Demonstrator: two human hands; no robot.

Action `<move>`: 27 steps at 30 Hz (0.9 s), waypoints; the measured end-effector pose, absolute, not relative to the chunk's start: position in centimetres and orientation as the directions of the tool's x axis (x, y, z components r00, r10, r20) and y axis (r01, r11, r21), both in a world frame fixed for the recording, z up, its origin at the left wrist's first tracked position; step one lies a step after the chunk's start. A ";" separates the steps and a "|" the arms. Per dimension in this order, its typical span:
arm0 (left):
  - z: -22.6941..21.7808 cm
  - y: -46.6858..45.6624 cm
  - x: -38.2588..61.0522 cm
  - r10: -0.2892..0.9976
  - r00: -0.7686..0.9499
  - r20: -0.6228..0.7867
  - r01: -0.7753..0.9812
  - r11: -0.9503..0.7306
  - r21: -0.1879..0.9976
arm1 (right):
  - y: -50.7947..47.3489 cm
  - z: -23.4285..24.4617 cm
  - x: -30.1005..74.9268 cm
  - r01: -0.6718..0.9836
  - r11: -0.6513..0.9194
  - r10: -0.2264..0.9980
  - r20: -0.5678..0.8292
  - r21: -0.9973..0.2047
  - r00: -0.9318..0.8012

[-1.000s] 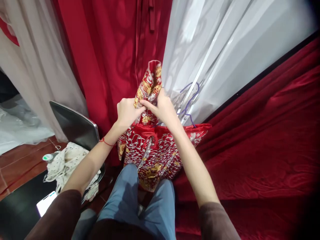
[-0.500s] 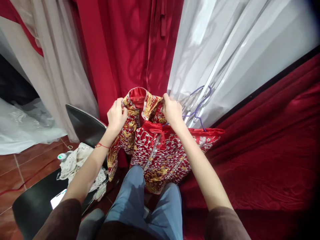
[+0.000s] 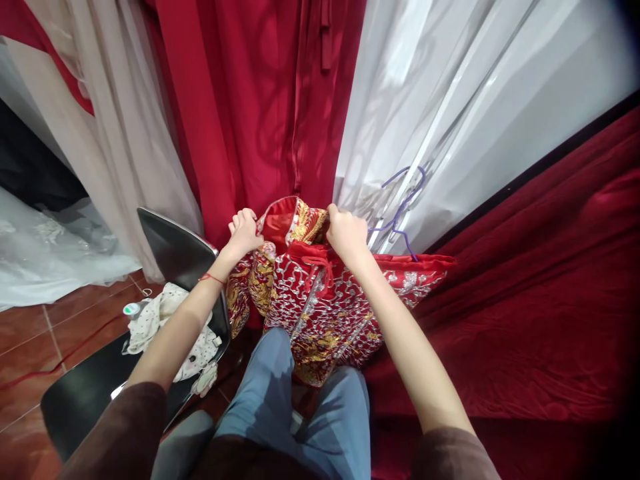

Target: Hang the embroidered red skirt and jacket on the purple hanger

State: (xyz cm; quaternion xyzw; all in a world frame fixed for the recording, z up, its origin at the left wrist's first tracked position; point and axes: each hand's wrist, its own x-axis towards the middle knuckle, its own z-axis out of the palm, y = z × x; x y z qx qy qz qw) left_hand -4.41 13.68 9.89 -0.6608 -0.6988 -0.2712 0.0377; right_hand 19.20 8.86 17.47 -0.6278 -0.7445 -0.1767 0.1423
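A red jacket (image 3: 310, 223) with gold and silver embroidery and a stand-up collar hangs between my two hands. My left hand (image 3: 245, 233) grips it beside the collar, fingers curled into the cloth. On the other shoulder, my right hand (image 3: 346, 230) is closed around the fabric. In front of the jacket's lower part is a red skirt (image 3: 330, 313) with silver and gold embroidery and a red drawstring bow at its waist. A purple hanger (image 3: 400, 213) rises from the skirt's waistband, right of my right hand. The jacket's far side is hidden.
At left stands a black chair (image 3: 85, 393) holding a spotted white cloth (image 3: 167, 320) and a small round-lidded container (image 3: 131, 309). Red curtains (image 3: 255, 87) and white drapes (image 3: 395, 93) hang ahead. Dark red fabric (image 3: 525, 320) covers the right side.
The jacket's collar has dropped and folded, and its left sleeve is more bunched up. My left hand has shifted right and slightly down; my right hand has lowered a little.
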 end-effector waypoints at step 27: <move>13.2 1.9 5.4 0.509 0.428 0.747 0.594 -0.781 0.192 | 8.6 18.0 21.4 0.999 0.013 0.887 0.461 0.046 -0.033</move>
